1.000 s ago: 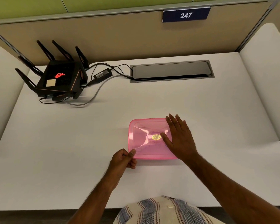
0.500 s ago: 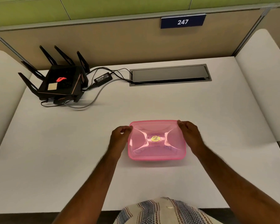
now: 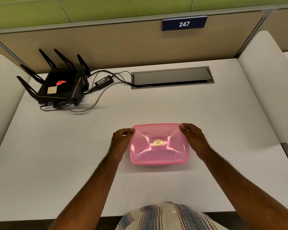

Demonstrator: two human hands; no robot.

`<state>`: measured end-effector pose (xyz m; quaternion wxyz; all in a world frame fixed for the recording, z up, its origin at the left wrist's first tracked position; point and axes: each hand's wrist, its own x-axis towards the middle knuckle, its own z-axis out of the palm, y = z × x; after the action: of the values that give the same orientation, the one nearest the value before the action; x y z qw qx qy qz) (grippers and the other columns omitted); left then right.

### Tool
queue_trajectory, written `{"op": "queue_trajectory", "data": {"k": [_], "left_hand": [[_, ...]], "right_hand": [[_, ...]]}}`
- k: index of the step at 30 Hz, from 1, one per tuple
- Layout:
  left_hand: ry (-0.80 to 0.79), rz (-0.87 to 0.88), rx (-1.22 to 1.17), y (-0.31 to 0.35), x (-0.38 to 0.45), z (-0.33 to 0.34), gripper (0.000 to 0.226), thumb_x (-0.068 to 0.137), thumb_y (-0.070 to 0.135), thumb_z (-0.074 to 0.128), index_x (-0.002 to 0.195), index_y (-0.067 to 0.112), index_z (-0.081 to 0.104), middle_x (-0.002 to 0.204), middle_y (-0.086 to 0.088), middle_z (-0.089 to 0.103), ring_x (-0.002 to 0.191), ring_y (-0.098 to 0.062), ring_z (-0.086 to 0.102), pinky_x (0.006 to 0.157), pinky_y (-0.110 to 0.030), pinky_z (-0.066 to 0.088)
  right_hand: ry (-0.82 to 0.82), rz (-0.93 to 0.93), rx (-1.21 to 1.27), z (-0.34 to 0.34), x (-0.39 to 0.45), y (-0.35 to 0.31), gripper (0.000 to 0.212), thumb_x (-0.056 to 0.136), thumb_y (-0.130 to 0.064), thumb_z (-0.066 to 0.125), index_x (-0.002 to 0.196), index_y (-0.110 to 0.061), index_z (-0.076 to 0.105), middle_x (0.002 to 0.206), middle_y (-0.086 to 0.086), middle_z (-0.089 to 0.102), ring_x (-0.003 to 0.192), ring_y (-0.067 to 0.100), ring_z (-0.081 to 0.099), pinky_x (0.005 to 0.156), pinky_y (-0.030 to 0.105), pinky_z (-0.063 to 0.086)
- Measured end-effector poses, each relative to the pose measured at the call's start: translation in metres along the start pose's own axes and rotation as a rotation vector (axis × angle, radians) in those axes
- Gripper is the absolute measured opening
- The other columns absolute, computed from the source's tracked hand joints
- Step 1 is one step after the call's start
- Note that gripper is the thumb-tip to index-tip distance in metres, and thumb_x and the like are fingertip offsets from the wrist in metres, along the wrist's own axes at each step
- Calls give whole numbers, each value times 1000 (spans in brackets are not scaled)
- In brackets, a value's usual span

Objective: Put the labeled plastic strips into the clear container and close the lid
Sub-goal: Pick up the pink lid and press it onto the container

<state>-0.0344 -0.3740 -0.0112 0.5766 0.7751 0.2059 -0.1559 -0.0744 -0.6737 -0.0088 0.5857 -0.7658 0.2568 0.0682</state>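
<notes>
A pink translucent lid (image 3: 159, 144) with a round gold sticker covers the clear container on the white desk (image 3: 56, 155), in the middle near me. My left hand (image 3: 120, 141) pinches the lid's far left corner with curled fingers. At the far right corner my right hand (image 3: 194, 138) grips the rim the same way. Faint dark markings show through the lid; the labeled plastic strips themselves are not plainly visible.
A black router (image 3: 60, 85) with several antennas stands at the back left, its power brick (image 3: 104, 82) and cables running to a grey cable hatch (image 3: 172, 77) at the back centre. White side partitions (image 3: 264, 90) flank the desk.
My right hand left the lid's top and my left hand left the near left corner; both now hold the lid's far corners. The view shifted slightly.
</notes>
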Motion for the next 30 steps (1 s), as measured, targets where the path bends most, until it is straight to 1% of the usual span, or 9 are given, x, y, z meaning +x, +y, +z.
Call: {"op": "queue_trajectory", "data": {"k": [3,5,9,11,14,17,19,21,30], "left_hand": [[-28,25,24,-11,-19,0,27,92,28,73,118,22,68,113,10,69,87,8,68,71,-10,52],[-52,20,-26,-23,-33,-2,31,92,23,72,123,25,65,115,15,68,86,12,67,65,-7,50],[-87,-14,-70,-40,-53,-4,41,94,17,67,133,30,59,120,19,67,98,11,66,77,-16,49],[-112,-20,-94,-45,-59,-1,41,96,19,65,135,33,58,122,19,69,108,5,65,83,-18,48],[-126,-17,-128,-45,-64,2,39,99,18,61,129,43,59,119,22,71,112,1,65,87,-21,50],[-123,-19,-140,-46,-64,4,39,99,19,60,131,42,58,123,19,70,115,-3,65,98,-32,52],[-122,-24,-136,-47,-64,4,42,100,20,60,137,37,56,126,17,69,117,-6,65,103,-41,51],[-108,-28,-138,-48,-63,5,42,99,20,60,139,34,55,127,15,68,118,-8,65,105,-45,51],[-92,5,-139,-25,-49,17,38,96,15,63,129,34,61,119,15,72,110,-11,68,101,-48,54]], "right_hand": [[-105,28,12,-7,-22,13,24,98,-33,63,121,-26,68,112,-11,73,97,0,69,77,15,50],[-161,36,38,-12,-37,27,28,98,-26,65,125,-26,66,115,-9,74,103,1,69,81,17,52],[-245,47,136,-17,-58,48,37,99,-18,64,134,-26,60,126,-5,71,119,13,65,100,34,51],[-269,30,160,-18,-63,48,37,101,-21,62,136,-32,59,130,-8,69,119,11,65,94,32,53],[-286,23,145,-17,-68,43,38,103,-24,58,130,-49,60,131,-15,67,116,5,66,81,23,57],[-281,47,146,-16,-70,43,39,104,-27,56,128,-58,57,130,-20,66,117,5,65,85,29,59],[-270,70,184,-13,-72,47,40,104,-28,55,137,-51,53,133,-21,64,121,8,64,96,40,57],[-257,82,209,-11,-73,48,42,104,-28,55,142,-45,50,134,-21,64,122,9,63,100,44,55],[-215,102,275,-17,-60,26,44,104,-24,56,147,-33,49,139,-6,63,127,20,60,107,56,47]]}}
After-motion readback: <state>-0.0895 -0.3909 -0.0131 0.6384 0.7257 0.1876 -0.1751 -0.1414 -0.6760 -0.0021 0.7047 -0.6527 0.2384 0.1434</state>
